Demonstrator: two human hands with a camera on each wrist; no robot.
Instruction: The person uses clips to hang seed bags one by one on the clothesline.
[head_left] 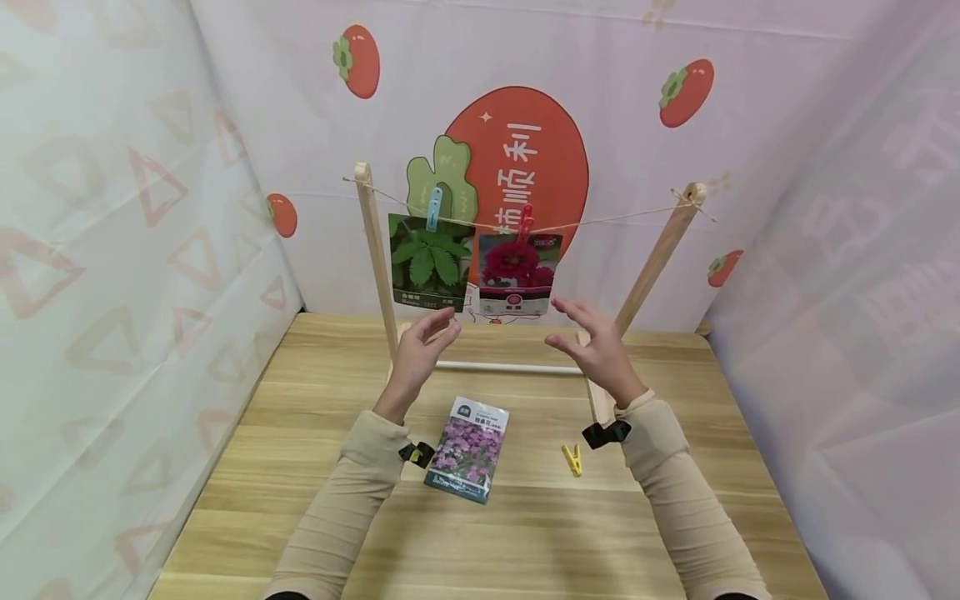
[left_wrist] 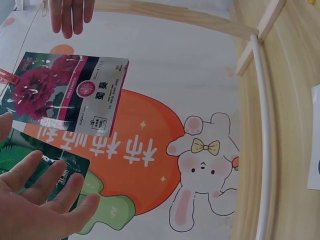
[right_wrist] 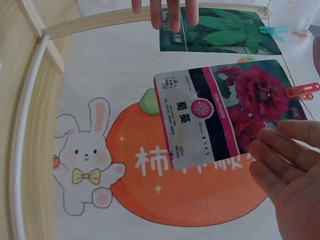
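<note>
Two seed packets hang from a string on a wooden frame. The green-leaf packet hangs on the left under a light blue clothespin. Beside it, a red clothespin holds the hollyhock packet with its dark pink flowers. My left hand is raised just below the green-leaf packet, fingers relaxed and nothing in them. Right of the hollyhock packet, my right hand is up with fingers loosely spread, also holding nothing. In the right wrist view, its fingers overlap the packet's flower edge.
A purple-flower seed packet lies on the wooden table, with a yellow clothespin to its right. The frame has two wooden posts and a white crossbar. Printed cloth walls enclose the table.
</note>
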